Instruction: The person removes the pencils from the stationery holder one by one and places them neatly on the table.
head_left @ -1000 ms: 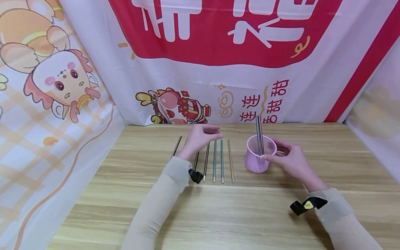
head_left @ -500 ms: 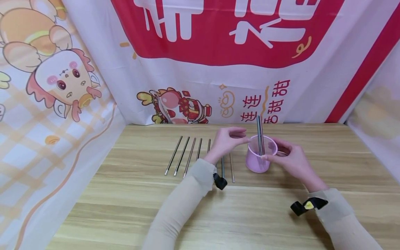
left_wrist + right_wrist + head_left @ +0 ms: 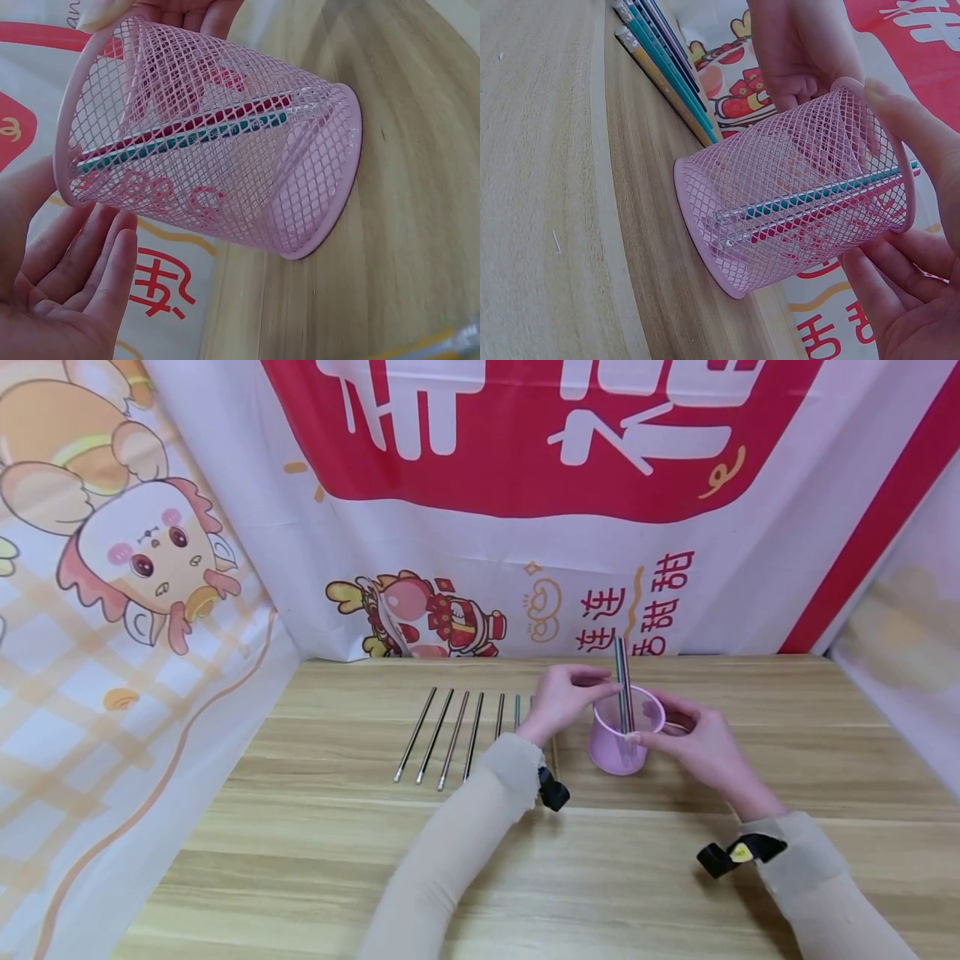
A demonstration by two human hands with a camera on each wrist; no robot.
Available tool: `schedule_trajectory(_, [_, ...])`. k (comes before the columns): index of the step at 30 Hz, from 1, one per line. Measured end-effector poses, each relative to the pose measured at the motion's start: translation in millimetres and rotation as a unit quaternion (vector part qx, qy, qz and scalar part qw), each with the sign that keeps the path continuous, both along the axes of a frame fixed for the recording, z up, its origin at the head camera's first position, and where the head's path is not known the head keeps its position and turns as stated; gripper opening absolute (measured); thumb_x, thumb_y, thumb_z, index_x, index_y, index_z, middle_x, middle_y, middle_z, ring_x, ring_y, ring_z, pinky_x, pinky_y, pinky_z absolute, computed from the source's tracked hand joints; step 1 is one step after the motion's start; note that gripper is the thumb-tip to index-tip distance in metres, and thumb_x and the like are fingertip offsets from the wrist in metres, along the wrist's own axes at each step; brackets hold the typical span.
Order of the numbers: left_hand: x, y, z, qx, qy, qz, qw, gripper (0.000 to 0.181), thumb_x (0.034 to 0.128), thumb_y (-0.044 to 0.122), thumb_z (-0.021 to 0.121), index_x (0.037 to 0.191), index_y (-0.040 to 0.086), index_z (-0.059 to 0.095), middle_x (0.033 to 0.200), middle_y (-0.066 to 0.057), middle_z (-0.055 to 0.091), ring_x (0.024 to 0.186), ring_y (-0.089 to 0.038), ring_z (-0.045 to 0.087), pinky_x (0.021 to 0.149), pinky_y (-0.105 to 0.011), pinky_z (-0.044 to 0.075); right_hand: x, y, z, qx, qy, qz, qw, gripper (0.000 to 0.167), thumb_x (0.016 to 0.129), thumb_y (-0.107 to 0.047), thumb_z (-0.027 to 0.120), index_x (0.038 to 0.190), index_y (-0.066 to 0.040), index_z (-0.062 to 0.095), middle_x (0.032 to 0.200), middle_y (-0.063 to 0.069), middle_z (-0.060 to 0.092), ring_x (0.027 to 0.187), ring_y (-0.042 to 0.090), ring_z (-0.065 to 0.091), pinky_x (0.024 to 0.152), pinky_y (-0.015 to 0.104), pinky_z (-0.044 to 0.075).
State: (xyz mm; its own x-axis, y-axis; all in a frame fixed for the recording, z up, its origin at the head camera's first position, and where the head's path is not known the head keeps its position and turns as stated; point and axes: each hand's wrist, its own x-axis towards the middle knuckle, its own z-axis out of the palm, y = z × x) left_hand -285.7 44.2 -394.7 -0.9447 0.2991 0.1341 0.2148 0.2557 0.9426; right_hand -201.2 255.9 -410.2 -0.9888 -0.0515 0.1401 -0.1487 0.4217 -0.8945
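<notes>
A pink mesh pencil cup [image 3: 617, 758] stands upright on the table. Two pencils lean inside it, a teal pencil [image 3: 187, 140] and a dark red pencil [image 3: 210, 116], metal-capped ends down. My right hand [image 3: 693, 743] grips the cup's right side near the rim, thumb in front and fingers behind. My left hand [image 3: 564, 697] is at the cup's left rim, its thumb tip beside the upright pencils; whether it touches them is unclear. In the left wrist view its fingers [image 3: 109, 281] extend loosely with nothing pinched between them.
Several pencils lie in a row left of the cup, including a black pencil [image 3: 415, 735] at the left end. The left forearm covers some of them. A yellow-brown pencil [image 3: 656, 71] lies nearest the cup. A printed cloth [image 3: 450, 552] hangs behind the table [image 3: 300, 860].
My left hand has moved right from above the pencil row to the cup's rim. My right hand and the cup have stayed in place.
</notes>
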Motion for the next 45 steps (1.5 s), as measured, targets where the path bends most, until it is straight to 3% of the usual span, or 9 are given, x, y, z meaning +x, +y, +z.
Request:
schedule_trajectory(8, [-2.6, 8.3, 2.4, -0.015, 0.006, 0.006, 0.9999, 0.032, 0.0835, 0.032, 0.086, 0.111, 0.018, 0.078, 0.098, 0.013, 0.074, 0.087, -0.001, 0.066, 0.081, -0.019, 0.056, 0.2, 1, 1.3, 0.005, -0.007, 0.001, 1.0000, 0.082, 0.085, -0.033, 0.086, 0.150, -0.001, 0.047, 0.139, 0.023, 0.058, 0.123, 0.038, 0.059, 0.086, 0.013, 0.052])
schedule_trajectory(20, [-2.4, 15.6, 3.0, -0.005, 0.022, 0.025, 0.9994, 0.025, 0.0860, 0.025, 0.084, 0.109, 0.018, 0.078, 0.096, 0.012, 0.074, 0.087, -0.001, 0.066, 0.082, -0.020, 0.055, 0.5, 1, 1.3, 0.008, -0.009, 0.000, 0.9999, 0.084, 0.085, -0.034, 0.086, 0.150, 0.000, 0.046, 0.142, 0.024, 0.055, 0.124, 0.038, 0.059, 0.087, 0.013, 0.052])
schedule_trajectory(36, [-4.1, 13.9, 3.3, 0.007, 0.018, 0.026, 0.9995, 0.024, 0.0894, 0.024, 0.081, 0.112, 0.018, 0.077, 0.095, 0.012, 0.074, 0.087, -0.001, 0.067, 0.076, -0.018, 0.057, -0.5, 1, 0.4, -0.003, -0.004, 0.006, 1.0000, 0.082, 0.086, -0.030, 0.086, 0.150, 0.001, 0.045, 0.140, 0.025, 0.056, 0.123, 0.038, 0.059, 0.087, 0.013, 0.052])
schedule_trajectory(45, [-4.1, 10.7, 9.4, 0.026, 0.029, 0.028, 0.9988, 0.025, 0.0892, 0.022, 0.081, 0.113, 0.016, 0.076, 0.095, 0.011, 0.073, 0.087, -0.002, 0.067, 0.078, -0.018, 0.057, 0.0, 1, 1.3, 0.003, -0.005, 0.006, 1.0000, 0.083, 0.085, -0.032, 0.086, 0.150, 0.001, 0.045, 0.141, 0.025, 0.056, 0.123, 0.038, 0.059, 0.087, 0.013, 0.052])
